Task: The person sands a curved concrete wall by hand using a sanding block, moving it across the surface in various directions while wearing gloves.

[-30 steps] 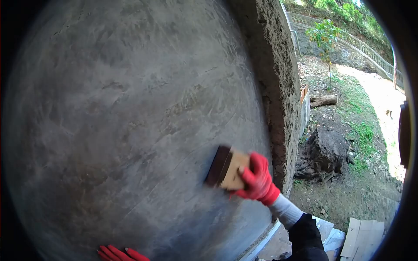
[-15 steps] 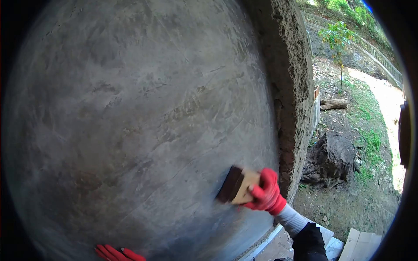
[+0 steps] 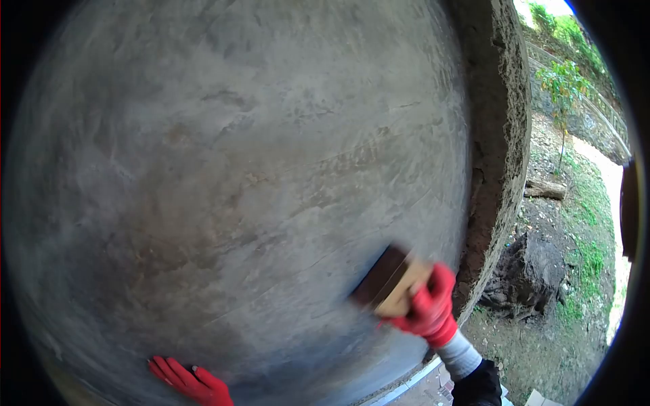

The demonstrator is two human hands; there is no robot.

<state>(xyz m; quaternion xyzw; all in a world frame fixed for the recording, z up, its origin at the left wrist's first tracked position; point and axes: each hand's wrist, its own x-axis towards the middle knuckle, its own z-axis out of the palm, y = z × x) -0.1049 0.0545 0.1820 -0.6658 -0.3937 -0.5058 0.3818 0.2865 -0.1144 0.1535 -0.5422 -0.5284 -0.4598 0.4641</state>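
Observation:
A grey plastered wall point(image 3: 223, 189) fills most of the view, its surface mottled and streaked. Against its lower right part is a wide brush point(image 3: 399, 281) with a pale wooden body and a dark brown working side, slightly smeared by motion. My right hand point(image 3: 433, 308), in a red glove, grips the wooden body from the right. At the bottom left my left hand point(image 3: 193, 384), also red-gloved, rests against the wall with its fingers stretched out. Its lower part is cut off by the frame.
A rough, raised wall edge point(image 3: 511, 135) runs down the right of the plaster. Beyond it lie a dark stump point(image 3: 528, 274), a log point(image 3: 545, 189), a small tree point(image 3: 563, 88) and grassy ground. A pale ledge point(image 3: 406, 384) follows the wall's foot.
The view has shifted, so the wall edge sits farther right and more of my left hand shows. My right hand and the brush appear slightly right and the brush is turned a little.

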